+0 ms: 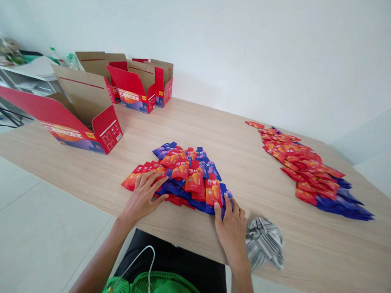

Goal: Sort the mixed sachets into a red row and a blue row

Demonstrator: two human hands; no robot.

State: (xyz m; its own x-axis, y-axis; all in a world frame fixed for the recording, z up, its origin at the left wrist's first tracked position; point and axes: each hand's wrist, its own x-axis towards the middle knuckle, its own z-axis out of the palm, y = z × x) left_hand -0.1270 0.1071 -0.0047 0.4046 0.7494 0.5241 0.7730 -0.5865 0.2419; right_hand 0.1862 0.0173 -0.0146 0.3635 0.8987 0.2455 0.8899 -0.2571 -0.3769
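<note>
A heap of red and blue sachets point(184, 176) lies on the wooden table point(190, 125) right in front of me. My left hand point(144, 197) rests flat on the heap's left edge with fingers spread, touching the red sachets there. At the heap's right front corner, my right hand point(231, 227) presses against the sachets; its fingers are stretched forward and hold nothing that I can see.
A second long pile of sachets point(313, 172) lies at the right. An open red carton point(84, 117) stands at the left, more open cartons point(140, 87) behind it. A striped cloth point(264, 245) lies by my right wrist near the table's front edge. Shelving stands far left.
</note>
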